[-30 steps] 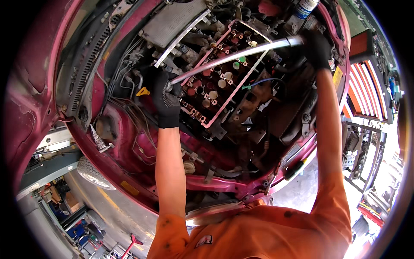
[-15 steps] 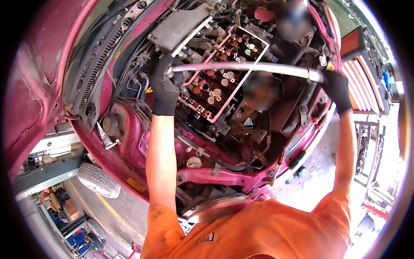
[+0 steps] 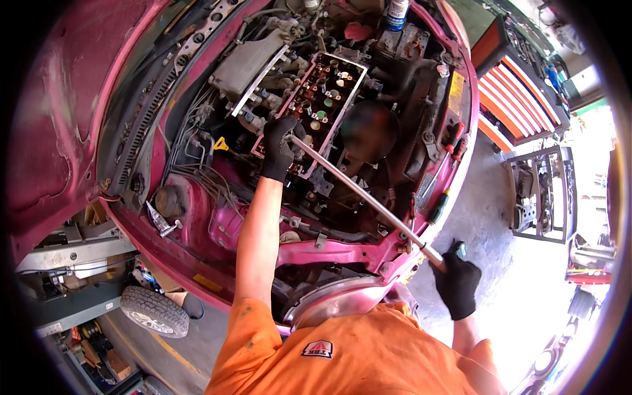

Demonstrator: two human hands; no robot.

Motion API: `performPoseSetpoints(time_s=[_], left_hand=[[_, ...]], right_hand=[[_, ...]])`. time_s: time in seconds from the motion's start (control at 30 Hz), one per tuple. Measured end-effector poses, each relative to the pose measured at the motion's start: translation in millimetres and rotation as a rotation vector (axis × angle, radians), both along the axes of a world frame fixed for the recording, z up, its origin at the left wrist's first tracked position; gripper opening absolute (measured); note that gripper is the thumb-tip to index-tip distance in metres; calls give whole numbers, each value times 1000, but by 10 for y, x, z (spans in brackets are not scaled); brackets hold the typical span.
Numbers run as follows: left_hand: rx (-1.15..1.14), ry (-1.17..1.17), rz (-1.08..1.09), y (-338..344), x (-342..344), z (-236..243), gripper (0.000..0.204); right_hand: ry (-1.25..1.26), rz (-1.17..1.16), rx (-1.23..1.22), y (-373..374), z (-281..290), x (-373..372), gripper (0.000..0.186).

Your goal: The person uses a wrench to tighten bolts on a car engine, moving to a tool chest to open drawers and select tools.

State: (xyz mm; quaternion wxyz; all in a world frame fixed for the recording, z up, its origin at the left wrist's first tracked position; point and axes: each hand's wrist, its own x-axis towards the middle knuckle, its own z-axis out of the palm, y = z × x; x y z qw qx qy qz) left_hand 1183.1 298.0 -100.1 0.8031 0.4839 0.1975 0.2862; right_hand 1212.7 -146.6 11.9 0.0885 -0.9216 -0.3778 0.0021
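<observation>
My gloved right hand grips the outer end of a long silver wrench slanting across the pink front crossmember, while my gloved left hand wraps its other end over the exposed cylinder head.

And 1 bar slants across the bay, barring the way from left hand to right hand! Green handle near it; there's room over the floor, between bay and rack.
</observation>
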Motion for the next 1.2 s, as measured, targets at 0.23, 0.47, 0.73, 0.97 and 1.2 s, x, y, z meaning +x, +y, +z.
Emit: performPoseSetpoints(time_s=[0.23,0.47,0.73,0.97,1.2], left_hand=[[-6,-33,-125,0,-65,-133,33],[17,3,16,-140,18,-95,37],[19,88,239,-321,17,-7,33],[-101,-3,421,-452,-94,-163,19],[-65,-81,485,-491,-106,-254,14]], right_hand=[[178,-33,259,-149,19,-153,17],[-292,-115,267,180,-223,1064,6],[-641,-63,346,484,-714,1653,41],[-504,154,380,699,-841,2285,26],[-414,401,347,1453,-872,3345,10]])
